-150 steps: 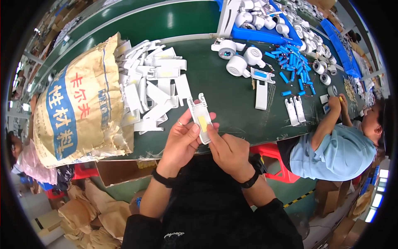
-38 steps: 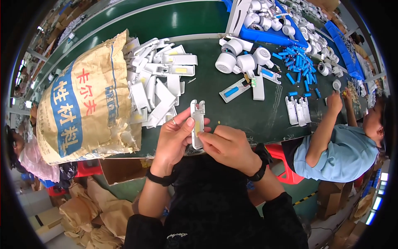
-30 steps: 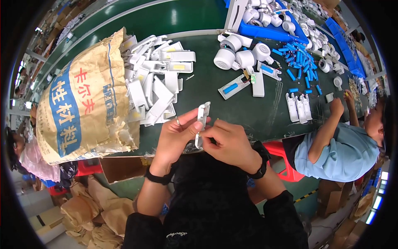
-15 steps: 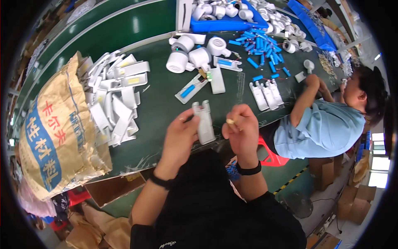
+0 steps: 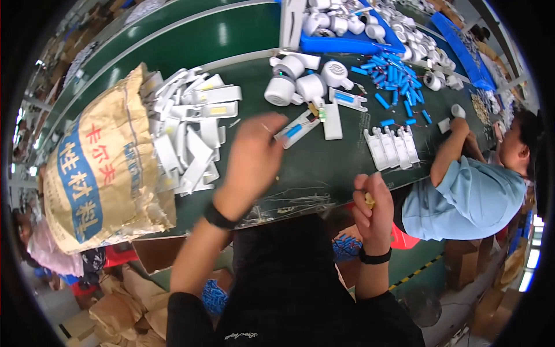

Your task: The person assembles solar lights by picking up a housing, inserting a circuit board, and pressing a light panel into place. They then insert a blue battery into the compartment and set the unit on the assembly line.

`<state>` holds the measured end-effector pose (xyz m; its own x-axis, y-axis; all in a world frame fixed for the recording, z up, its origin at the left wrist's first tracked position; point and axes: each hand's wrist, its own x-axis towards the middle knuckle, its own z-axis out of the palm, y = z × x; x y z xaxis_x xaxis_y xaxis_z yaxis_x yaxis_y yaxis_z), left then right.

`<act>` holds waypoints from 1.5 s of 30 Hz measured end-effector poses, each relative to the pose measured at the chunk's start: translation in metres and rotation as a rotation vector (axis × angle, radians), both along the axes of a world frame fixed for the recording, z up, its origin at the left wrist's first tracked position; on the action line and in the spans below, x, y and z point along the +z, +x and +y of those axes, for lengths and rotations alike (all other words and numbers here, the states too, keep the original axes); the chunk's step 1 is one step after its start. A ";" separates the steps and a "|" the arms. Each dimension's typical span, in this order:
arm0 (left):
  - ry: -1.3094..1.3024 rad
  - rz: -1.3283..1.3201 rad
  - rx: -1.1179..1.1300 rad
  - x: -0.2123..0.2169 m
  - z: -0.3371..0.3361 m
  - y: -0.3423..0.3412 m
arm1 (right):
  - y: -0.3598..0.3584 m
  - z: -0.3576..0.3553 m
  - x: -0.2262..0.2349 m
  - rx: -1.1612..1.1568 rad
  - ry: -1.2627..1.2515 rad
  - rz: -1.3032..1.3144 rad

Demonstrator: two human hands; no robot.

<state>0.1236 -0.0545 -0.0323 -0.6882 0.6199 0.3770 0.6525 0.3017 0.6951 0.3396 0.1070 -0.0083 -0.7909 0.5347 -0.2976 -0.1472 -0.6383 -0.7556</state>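
My left hand [image 5: 254,153] reaches over the table to the lower left end of a white plastic casing [image 5: 303,134] with a blue cylindrical battery [image 5: 293,130] in it. Its fingers look apart and a little blurred; whether they touch the casing is hard to see. A small green circuit board [image 5: 322,114] lies by the casing's upper end, beside a plain white cover [image 5: 332,122]. Near the table's front edge, my right hand [image 5: 374,214] is closed on a small yellowish piece [image 5: 369,200]. Beyond it, several white casings [image 5: 392,148] stand side by side in a row.
On the left are a pile of white casings [image 5: 196,144] and a large brown paper sack [image 5: 110,168]. White round-headed housings [image 5: 280,91], loose blue batteries [image 5: 399,78] and a blue tray [image 5: 347,45] lie farther back. A co-worker in light blue [image 5: 468,199] sits at right.
The white casing has left my left hand, and the row at right has gained one. My left hand has moved toward the casing with the battery. My right hand keeps the small yellowish piece.
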 end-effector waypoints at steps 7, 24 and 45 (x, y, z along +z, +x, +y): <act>-0.540 0.406 -0.083 -0.009 -0.066 -0.125 | -0.031 -0.050 0.006 0.364 0.156 0.043; 0.026 0.514 0.024 0.053 -0.115 0.032 | -0.087 -0.080 0.016 0.652 -0.280 -0.138; 0.877 -1.356 -0.067 -0.002 -0.113 0.086 | -0.069 -0.099 0.005 0.280 1.631 0.291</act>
